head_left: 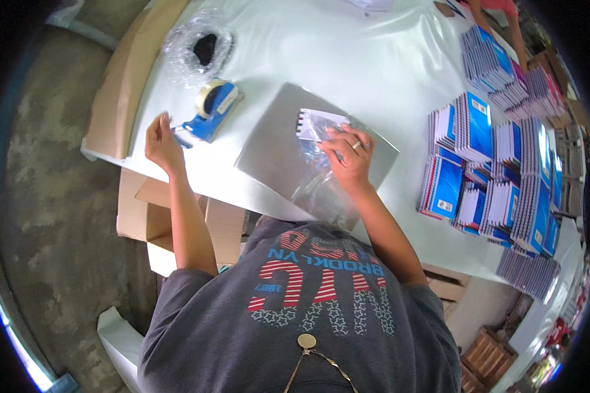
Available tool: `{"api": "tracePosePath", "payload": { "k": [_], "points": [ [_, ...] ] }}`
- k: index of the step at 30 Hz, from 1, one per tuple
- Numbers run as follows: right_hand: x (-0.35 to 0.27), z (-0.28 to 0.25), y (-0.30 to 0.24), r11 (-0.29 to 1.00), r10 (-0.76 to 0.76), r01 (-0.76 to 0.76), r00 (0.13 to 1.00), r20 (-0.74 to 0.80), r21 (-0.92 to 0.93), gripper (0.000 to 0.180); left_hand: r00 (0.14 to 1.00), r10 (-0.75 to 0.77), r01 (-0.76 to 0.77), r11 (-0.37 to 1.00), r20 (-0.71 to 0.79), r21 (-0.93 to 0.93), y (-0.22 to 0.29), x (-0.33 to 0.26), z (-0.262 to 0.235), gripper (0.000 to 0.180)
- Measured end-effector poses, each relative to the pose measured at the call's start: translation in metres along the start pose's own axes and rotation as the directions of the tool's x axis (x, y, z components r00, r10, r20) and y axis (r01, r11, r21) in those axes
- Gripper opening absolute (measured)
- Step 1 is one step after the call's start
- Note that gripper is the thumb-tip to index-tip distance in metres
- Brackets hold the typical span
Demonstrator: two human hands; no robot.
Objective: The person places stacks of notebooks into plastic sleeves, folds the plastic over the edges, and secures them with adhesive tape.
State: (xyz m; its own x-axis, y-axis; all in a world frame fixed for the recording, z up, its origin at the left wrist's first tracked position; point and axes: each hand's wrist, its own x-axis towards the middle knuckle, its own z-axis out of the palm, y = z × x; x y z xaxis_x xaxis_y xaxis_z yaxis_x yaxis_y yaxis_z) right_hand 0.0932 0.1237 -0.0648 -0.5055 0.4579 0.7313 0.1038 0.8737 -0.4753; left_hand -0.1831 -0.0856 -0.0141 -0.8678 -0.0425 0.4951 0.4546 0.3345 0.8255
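My left hand (164, 145) is raised at the cutting end of a blue tape dispenser (215, 111), its fingertips pinched together. Whatever they hold, if anything, is too small to make out. A roll of clear tape (208, 97) sits in the dispenser. In front of me, my right hand (351, 156) is closed on a clear plastic bag (321, 190), whose loose end trails toward my shirt. Inside or under the film shows a small spiral notepad (314, 124) with white pages and black rings. Both rest on a grey square board (269, 141).
Stacks of blue spiral notebooks (473, 131) line the right side of the white-covered table (269, 59). A crumpled roll of clear plastic (200, 49) lies at the far left beside a cardboard sheet (128, 85). An open carton (157, 209) stands below the left edge. Another person's arm (514, 39) shows far right.
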Motion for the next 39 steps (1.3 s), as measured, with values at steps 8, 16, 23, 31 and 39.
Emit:
{"api": "tracePosePath", "payload": {
  "k": [8, 16, 23, 31, 39],
  "points": [
    [-0.002, -0.005, -0.002, 0.999, -0.028, 0.029, 1.000, 0.009, -0.033, 0.021, 0.310, -0.488, 0.765, 0.638, 0.816, 0.091, 0.152, -0.164, 0.056, 0.027],
    [0.003, -0.015, -0.014, 0.996, 0.075, -0.062, 0.976, 0.203, -0.070, 0.059, 0.242, -0.487, 0.818, 0.568, 0.839, 0.094, 0.114, -0.178, 0.048, 0.034],
    [0.030, -0.036, -0.033, 0.980, 0.143, -0.047, 0.840, 0.523, -0.194, 0.055, 0.453, -0.390, 0.234, 0.920, 0.802, 0.315, 0.025, -0.175, 0.069, 0.035],
    [0.056, -0.024, -0.036, 0.958, 0.254, -0.141, 0.819, 0.515, -0.249, 0.061, 0.380, 0.176, -0.083, 0.984, 0.908, -0.156, 0.008, -0.131, 0.079, 0.064],
    [-0.021, -0.279, -0.073, 0.788, 0.614, -0.579, 0.718, 0.329, -0.209, 0.062, -0.132, 0.152, -0.173, 0.969, 0.980, -0.174, 0.068, -0.138, 0.071, 0.056]
  ]
}}
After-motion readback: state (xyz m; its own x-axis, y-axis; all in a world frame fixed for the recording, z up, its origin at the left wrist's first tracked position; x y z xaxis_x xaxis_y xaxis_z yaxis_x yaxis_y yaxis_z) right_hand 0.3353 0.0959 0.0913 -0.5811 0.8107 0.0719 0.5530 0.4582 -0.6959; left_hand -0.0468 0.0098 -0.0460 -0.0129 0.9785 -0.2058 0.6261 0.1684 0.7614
